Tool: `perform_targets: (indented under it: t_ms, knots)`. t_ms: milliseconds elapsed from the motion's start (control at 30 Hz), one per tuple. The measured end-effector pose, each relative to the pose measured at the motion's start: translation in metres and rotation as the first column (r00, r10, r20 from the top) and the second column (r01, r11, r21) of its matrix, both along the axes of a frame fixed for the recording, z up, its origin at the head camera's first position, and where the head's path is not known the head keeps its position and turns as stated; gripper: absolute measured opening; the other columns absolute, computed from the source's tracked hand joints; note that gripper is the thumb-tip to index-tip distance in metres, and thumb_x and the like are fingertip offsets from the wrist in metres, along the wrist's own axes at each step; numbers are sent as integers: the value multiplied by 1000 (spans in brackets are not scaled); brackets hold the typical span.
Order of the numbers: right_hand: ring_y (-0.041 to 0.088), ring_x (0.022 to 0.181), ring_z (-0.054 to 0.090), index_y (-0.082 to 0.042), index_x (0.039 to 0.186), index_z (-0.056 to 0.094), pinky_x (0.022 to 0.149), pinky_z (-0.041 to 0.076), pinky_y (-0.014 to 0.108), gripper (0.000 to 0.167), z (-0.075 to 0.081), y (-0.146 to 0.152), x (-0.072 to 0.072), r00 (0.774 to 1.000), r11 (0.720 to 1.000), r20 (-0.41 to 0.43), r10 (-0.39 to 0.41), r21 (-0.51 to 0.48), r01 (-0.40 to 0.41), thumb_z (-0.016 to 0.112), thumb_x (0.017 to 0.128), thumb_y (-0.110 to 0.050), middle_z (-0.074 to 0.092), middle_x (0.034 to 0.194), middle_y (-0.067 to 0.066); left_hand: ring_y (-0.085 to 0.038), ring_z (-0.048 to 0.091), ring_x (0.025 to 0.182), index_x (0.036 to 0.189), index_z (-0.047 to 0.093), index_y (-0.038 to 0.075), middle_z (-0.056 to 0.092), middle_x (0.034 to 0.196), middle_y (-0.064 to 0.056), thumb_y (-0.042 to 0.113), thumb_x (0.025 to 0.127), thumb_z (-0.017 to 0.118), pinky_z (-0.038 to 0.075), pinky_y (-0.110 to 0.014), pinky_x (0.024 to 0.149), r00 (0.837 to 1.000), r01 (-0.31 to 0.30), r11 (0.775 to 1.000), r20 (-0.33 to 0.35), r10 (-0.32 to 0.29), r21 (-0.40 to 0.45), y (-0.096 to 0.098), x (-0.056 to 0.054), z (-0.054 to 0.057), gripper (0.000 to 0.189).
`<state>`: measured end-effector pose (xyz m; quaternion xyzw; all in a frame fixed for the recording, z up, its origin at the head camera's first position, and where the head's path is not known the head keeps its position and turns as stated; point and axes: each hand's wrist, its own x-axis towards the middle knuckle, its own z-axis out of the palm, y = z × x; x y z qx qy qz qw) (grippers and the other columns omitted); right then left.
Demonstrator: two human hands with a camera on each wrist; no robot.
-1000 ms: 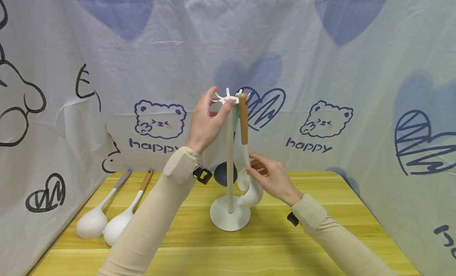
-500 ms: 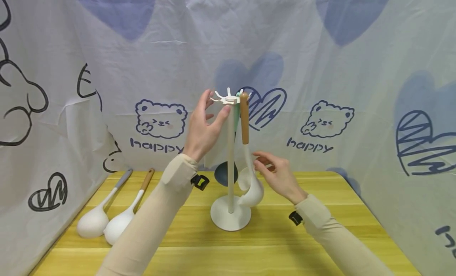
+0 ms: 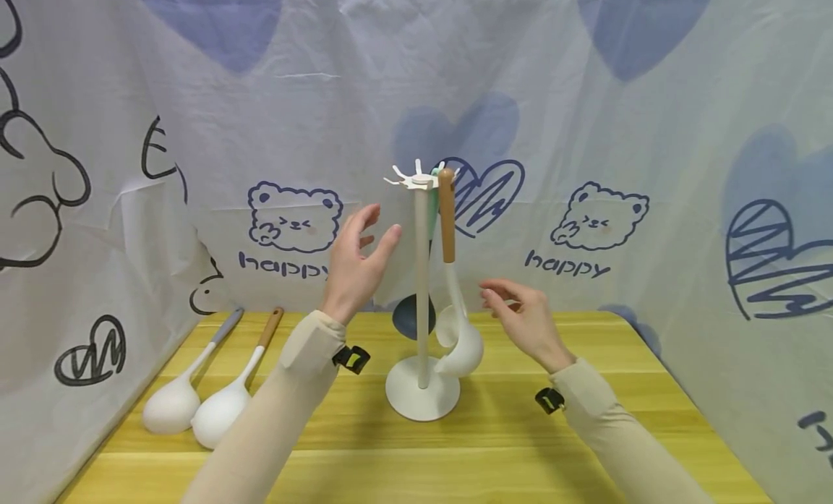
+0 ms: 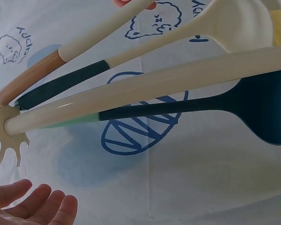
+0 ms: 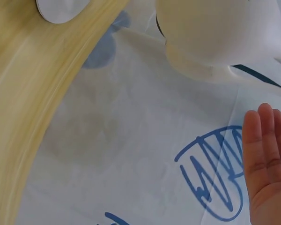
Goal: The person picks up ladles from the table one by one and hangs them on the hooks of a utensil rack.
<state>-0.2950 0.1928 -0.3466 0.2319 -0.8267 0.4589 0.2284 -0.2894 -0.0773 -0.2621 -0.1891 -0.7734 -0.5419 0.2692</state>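
Observation:
A white utensil stand point(image 3: 421, 287) with a hooked top rises from a round base. From its right side hangs a white ladle point(image 3: 465, 351) with a wooden handle. Behind it hang a dark ladle point(image 4: 267, 108) with a green grip and a cream ladle point(image 4: 241, 26) with a dark green handle. My left hand point(image 3: 356, 262) is held to the left of the pole, fingers spread and holding nothing. To the right of the wooden-handled ladle, apart from it, is my right hand point(image 3: 526, 322), its fingers loosely bent around nothing.
Two white ladles lie at the left of the wooden table point(image 3: 520, 446): one grey-handled ladle point(image 3: 172, 406) and one wooden-handled ladle point(image 3: 223, 413). A printed cloth point(image 3: 690, 164) hangs behind the table and along both sides.
My right hand has let go of the white ladle's neck and drawn back right. My left hand has left the stand's hooked top, moving down and left. The ladle stays hanging.

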Motion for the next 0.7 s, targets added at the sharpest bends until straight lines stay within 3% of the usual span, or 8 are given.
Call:
perform_targets:
  t_ms: [200,500,700]
  knots:
    - [23,89,70,-7,116,69,69,58,23,23,-4,8,-1,997,997,42,-62,44,61,59,99,-20,73,105,9,-23,49,129,142,48,9,53,139,-10,35,97,60,43,-42,109,1000,4,1000,26,-4,3,-13,6,-18,53]
    - [21,94,67,-9,117,69,74,57,24,26,-17,22,-1,988,991,95,-120,71,114,58,100,-26,72,107,8,-23,47,130,142,48,10,52,140,-9,35,98,59,41,-44,111,996,-9,1000,92,9,4,-29,18,-50,52]
    - [22,97,66,-8,117,69,77,57,27,27,-31,34,1,979,984,121,-167,86,158,58,100,-27,72,109,10,-26,49,131,143,46,10,53,142,-10,34,98,59,42,-43,111,993,-21,999,115,26,-49,-37,24,-71,53]
